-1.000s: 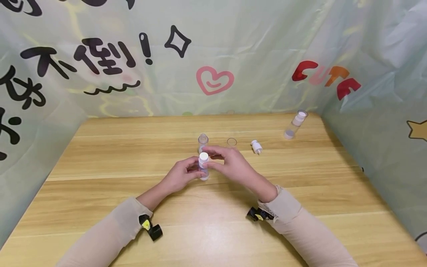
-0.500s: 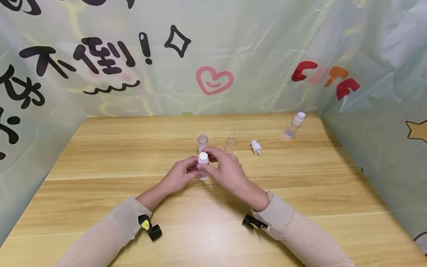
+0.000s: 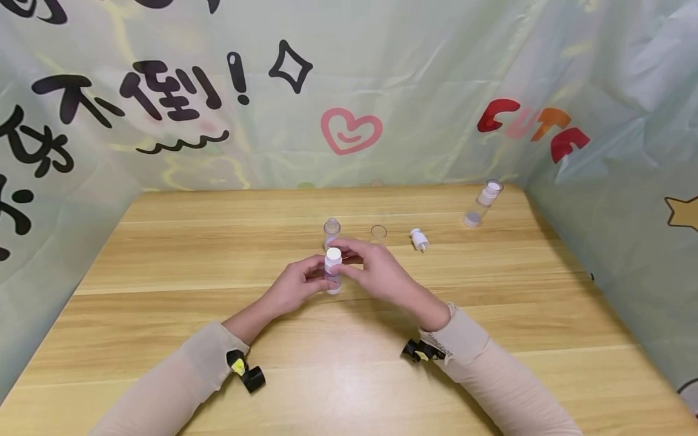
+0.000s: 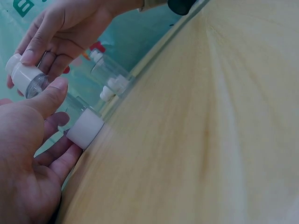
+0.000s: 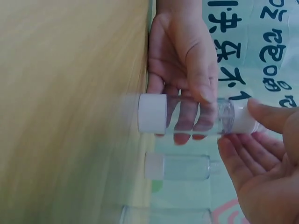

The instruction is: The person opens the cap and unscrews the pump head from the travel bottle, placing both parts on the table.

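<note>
A small clear pump bottle (image 3: 333,281) with a white base (image 5: 153,113) stands upright on the table. My left hand (image 3: 297,284) holds its clear body, thumb on one side and fingers on the other. Over the bottle's mouth sits a white pump top (image 5: 244,119), which my right hand (image 3: 378,272) pinches between thumb and fingers. Just behind the hands is a second clear bottle (image 3: 331,229) with a white base and no pump on it. A loose white pump (image 3: 418,240) lies to the right, its thin stem showing.
A clear cap (image 3: 378,231) stands behind my right hand, its round rim visible. Farther off, near the back right corner, is a capped clear bottle (image 3: 482,204) with a white pump inside. A printed curtain (image 3: 425,121) borders the wooden table (image 3: 180,254).
My right hand turned leftward around the white top, then swung back to the right, fingers staying at the top. The left hand and bottle have stayed in place.
</note>
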Demonstrator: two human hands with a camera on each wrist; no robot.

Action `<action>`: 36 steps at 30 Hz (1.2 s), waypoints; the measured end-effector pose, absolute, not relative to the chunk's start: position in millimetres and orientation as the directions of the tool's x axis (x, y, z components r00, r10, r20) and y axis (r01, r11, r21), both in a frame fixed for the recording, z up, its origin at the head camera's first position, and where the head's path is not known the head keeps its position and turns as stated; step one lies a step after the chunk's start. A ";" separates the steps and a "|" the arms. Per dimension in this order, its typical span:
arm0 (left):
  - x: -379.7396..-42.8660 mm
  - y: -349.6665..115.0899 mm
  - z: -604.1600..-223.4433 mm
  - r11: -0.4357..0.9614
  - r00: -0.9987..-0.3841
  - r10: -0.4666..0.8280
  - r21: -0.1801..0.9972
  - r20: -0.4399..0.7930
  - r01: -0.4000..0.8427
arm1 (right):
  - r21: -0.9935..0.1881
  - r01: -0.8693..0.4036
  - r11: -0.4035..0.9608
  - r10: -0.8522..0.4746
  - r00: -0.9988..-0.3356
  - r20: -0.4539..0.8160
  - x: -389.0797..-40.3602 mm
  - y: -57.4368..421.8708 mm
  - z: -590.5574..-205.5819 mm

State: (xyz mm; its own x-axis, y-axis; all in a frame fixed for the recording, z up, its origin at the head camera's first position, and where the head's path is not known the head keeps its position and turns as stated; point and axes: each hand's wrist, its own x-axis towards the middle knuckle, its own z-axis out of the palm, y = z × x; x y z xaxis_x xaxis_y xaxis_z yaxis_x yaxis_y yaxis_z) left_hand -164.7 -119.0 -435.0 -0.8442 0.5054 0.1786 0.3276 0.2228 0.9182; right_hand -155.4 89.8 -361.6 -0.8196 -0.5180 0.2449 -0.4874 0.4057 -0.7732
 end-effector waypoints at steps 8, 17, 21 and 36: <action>-164.8 -118.2 -433.6 0.253 -0.858 0.492 0.918 0.151 0.306 | -0.837 -0.460 0.298 -0.575 -0.786 0.227 -163.3 95.4 -364.1; -165.0 -118.3 -433.6 0.247 -0.856 0.493 0.919 0.154 0.308 | -0.846 -0.443 0.298 -0.588 -0.783 0.204 -167.1 99.7 -364.8; -165.5 -118.4 -433.7 0.241 -0.853 0.500 0.921 0.153 0.307 | -0.848 -0.439 0.297 -0.589 -0.783 0.199 -166.3 100.2 -363.2; -165.4 -118.9 -435.0 0.233 -0.848 0.504 0.920 0.162 0.314 | -0.681 -0.529 0.506 -0.452 -0.835 0.313 -145.5 84.5 -358.5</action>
State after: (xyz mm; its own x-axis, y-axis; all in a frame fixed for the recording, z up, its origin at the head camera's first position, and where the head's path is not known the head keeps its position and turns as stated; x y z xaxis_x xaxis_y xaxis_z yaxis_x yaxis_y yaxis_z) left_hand -165.4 -118.9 -435.0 -0.8483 0.5042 0.1620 0.3145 0.2335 0.9201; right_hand -145.5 84.5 -358.5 -0.8353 -0.4519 0.3131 -0.5291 0.5064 -0.6809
